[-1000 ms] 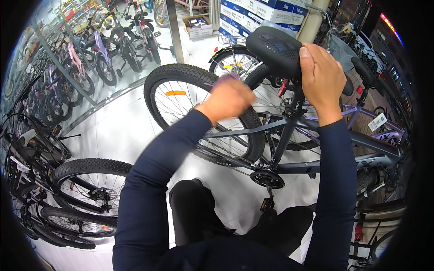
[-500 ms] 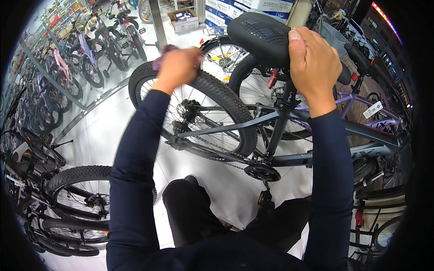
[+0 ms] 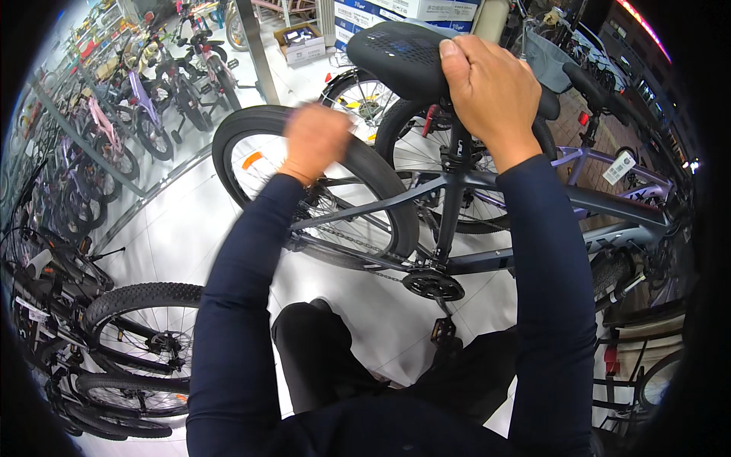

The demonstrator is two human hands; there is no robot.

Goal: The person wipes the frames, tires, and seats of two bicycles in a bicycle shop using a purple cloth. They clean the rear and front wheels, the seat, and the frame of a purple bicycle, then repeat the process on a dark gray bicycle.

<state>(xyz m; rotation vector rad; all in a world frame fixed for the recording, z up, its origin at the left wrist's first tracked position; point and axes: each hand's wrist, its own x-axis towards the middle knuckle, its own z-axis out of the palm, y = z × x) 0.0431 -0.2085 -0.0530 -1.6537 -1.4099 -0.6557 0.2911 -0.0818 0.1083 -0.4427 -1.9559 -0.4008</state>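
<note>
My right hand (image 3: 493,95) is closed round the rear of a black bicycle saddle (image 3: 396,61), thumb on top. This saddle tops the seat post of a dark grey mountain bike (image 3: 449,221). Over the top of its rear wheel (image 3: 236,126) is my left hand (image 3: 318,139), curled and smeared by motion. Only a sliver of a purple cloth shows at the left hand's edge; the fingers hide the rest. The tyre tread and spokes look blurred, and an orange reflector (image 3: 252,159) shows among the spokes. Below the frame sit the crank and chainring (image 3: 432,285) and a pedal (image 3: 443,330).
A purple bike (image 3: 579,164) stands close behind the grey one. More bikes (image 3: 141,335) crowd the lower left, and small bikes (image 3: 152,107) line the upper left. An open carton (image 3: 302,46) and stacked blue-and-white boxes (image 3: 358,19) stand at the back. White tiles (image 3: 175,221) cover the floor.
My left hand has moved right along the tyre, and the cloth is now mostly hidden. The rear wheel has turned, bringing its reflector into view. Saddle and right hand have shifted left in the picture.
</note>
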